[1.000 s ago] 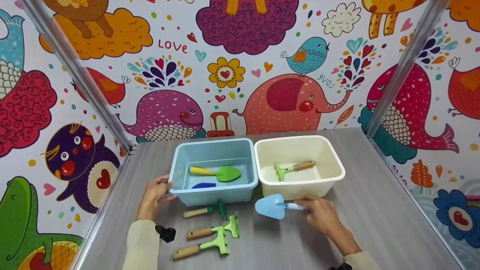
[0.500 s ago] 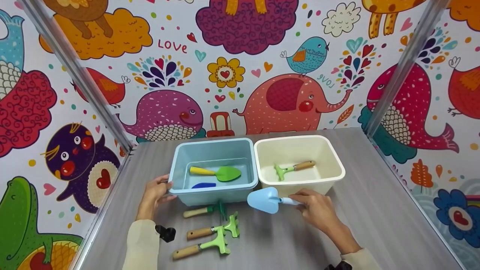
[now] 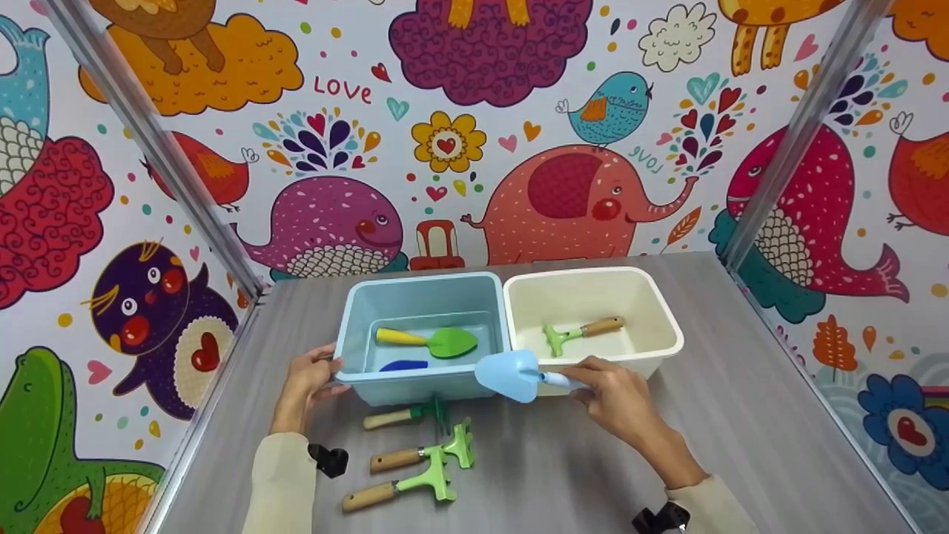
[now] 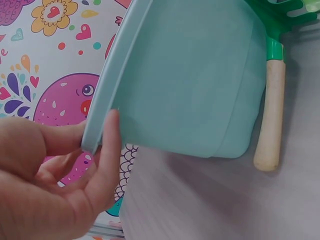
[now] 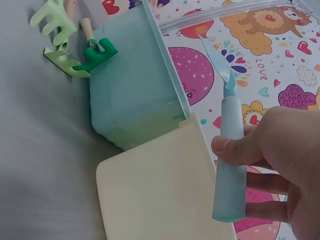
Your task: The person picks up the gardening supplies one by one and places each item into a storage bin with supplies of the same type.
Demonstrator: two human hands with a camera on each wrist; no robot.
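Note:
My left hand (image 3: 308, 382) grips the near left corner of the blue bin (image 3: 426, 382), thumb over the rim and fingers below it in the left wrist view. My right hand (image 3: 615, 397) holds a light blue hand trowel (image 3: 509, 374) by its handle (image 5: 231, 165). The trowel's blade points left and overlaps the blue bin's near right corner in the head view. Inside that bin lie a green trowel with a yellow handle (image 3: 430, 341) and a dark blue piece (image 3: 404, 366), partly hidden by the front wall. A light green rake (image 3: 582, 334) with a wooden handle lies in the cream bin (image 3: 667, 348).
On the grey table (image 3: 578, 475), in front of the blue bin, lie a dark green fork (image 3: 404, 417) and two light green rakes, the middle one (image 3: 422, 452) and the nearest one (image 3: 400, 489). Patterned walls with metal posts (image 3: 771, 141) enclose the table.
My right hand has moved up and left with the light blue trowel, from in front of the cream bin toward the blue bin's rim. The left hand stays on its corner.

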